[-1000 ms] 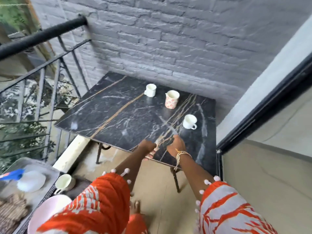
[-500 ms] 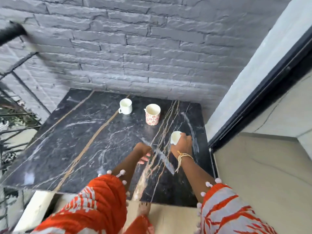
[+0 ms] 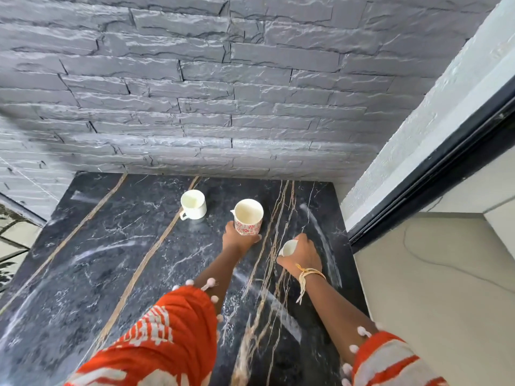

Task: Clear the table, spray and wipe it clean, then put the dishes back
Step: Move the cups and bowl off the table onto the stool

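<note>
- A dark marble table [image 3: 92,263] with gold and white veins stands against a grey stone-brick wall [image 3: 195,87]; a black door frame [image 3: 434,174] runs along the right side.
- Three cups stand on the far half of the table: a plain white mug [image 3: 192,204] towards the wall, a floral cup [image 3: 248,216] just right of it, and a small white cup [image 3: 288,248] nearer the right edge.
- The step in hand looks like the clearing stage: the cups are being gathered off the marble before any spraying or wiping.
- The left hand [image 3: 237,240] reaches to the base of the floral cup, fingers curled round its lower wall, so it appears to be taking hold; the cup seems to sit on the table.
- The right hand [image 3: 302,256], with a thread bracelet at the wrist, wraps over the small white cup and grips it, hiding most of it.
- The white mug stands untouched, just left of the left hand and beyond it.
- Next, I judge, both held cups need lifting straight up and carrying off; the mug calls for a further reach.
- No spray bottle or cloth is in view.
</note>
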